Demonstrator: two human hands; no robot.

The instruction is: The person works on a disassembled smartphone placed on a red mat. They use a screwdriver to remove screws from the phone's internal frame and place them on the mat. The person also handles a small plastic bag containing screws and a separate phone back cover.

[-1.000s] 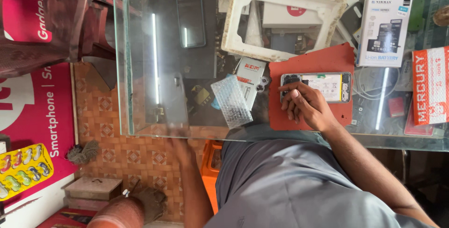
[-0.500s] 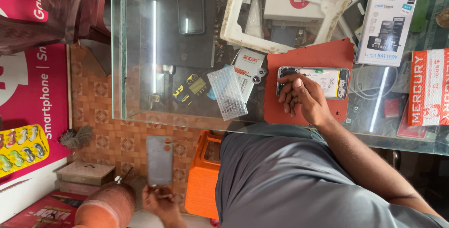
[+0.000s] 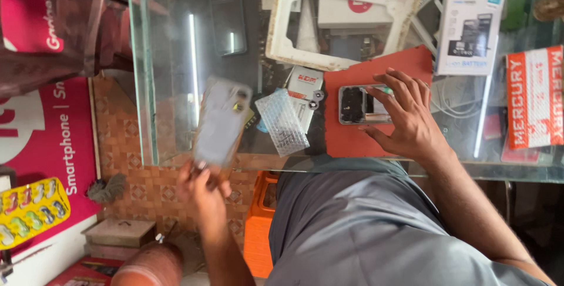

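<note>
Gripping a grey phone cover [image 3: 222,123], the left hand [image 3: 202,189] — right hand [image 3: 405,118] spread on opened phone [image 3: 359,105].

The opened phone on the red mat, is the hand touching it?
Touching. In the head view, the fingertips of the right hand rest on the right end of the opened phone, which lies on the red mat.

Left hand [image 3: 202,189] is raised with fingers pinched closed, forearm angled upward. Right hand [image 3: 405,115] lies flat, fingers spread, arm stretched forward.
</note>
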